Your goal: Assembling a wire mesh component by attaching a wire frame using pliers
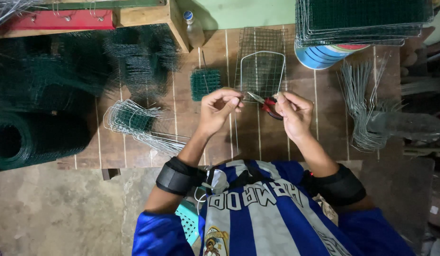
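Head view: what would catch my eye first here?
At centre, the left hand and right hand meet over a plank table, the right holding red-handled pliers below a bent wire frame. Dark green mesh rolls fill the left; cut wires lie at right.

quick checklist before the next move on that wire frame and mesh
1. Wire frame lies flat on the mesh panel: ok.
2. Left hand pinches the frame's near edge: ok.
3. Right hand holds the red-handled pliers: ok.
4. Pliers tip bites the wire: cannot tell, too small.
5. Spare wire frames lie on the right of the table: ok.
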